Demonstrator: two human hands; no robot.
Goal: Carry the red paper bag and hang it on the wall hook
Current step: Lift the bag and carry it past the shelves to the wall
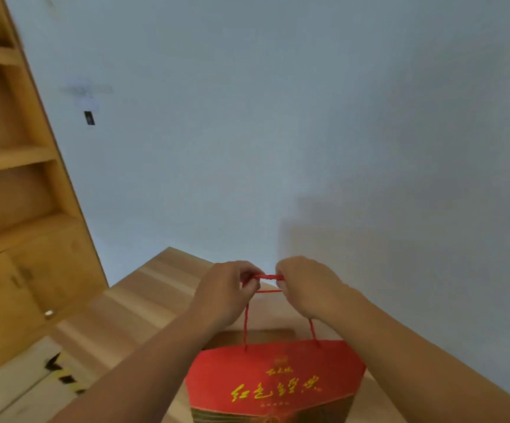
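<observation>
The red paper bag (273, 380) with yellow lettering hangs low in the middle of the view, above a wooden table (131, 303). Its red rope handles (268, 277) are pulled up and stretched between my two hands. My left hand (226, 290) pinches the left end of the ropes and my right hand (307, 285) pinches the right end, both closed on them. High on the pale wall at the left sits a small blurred hook (89, 100) with a dark tag (89, 118) below it, far from the bag.
A tall wooden shelf unit with cupboard doors (18, 209) stands along the left. The pale wall (308, 117) fills most of the view. Light floor with dark and yellow marks (61, 374) shows at the lower left beside the table.
</observation>
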